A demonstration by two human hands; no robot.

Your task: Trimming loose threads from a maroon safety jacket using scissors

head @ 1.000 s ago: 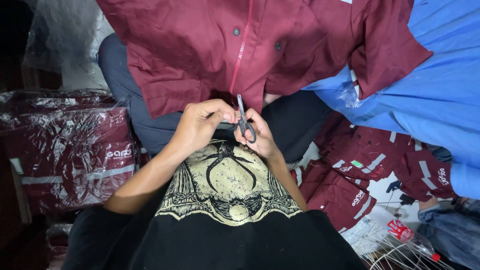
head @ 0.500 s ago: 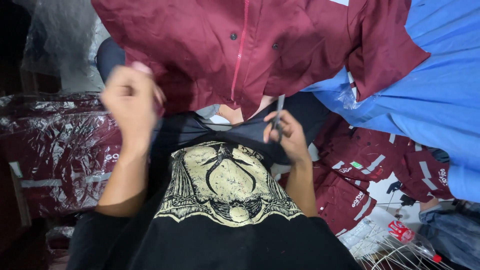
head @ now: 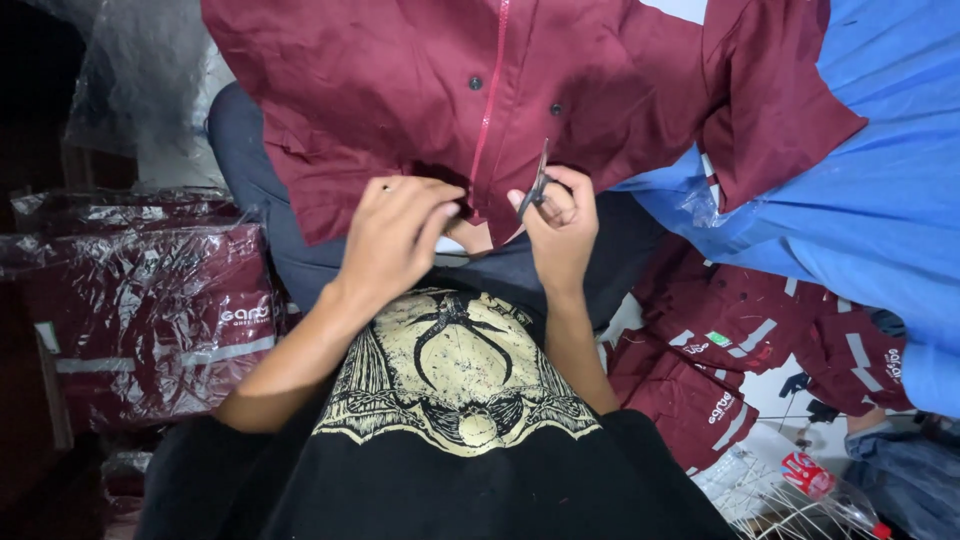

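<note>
a: what lies around the person?
b: bagged maroon clothes (head: 150, 310) left, blue cloth (head: 860, 220) right.
a: and the hands?
b: left hand (head: 395, 240) pinches the maroon jacket (head: 400, 90) hem; right hand (head: 560, 225) grips small scissors (head: 538, 185) upright beside the zipper.

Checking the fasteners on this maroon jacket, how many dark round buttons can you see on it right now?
2. One button sits left of the red zipper; the other button sits right of it, above the right hand. More may be hidden in folds.
</note>
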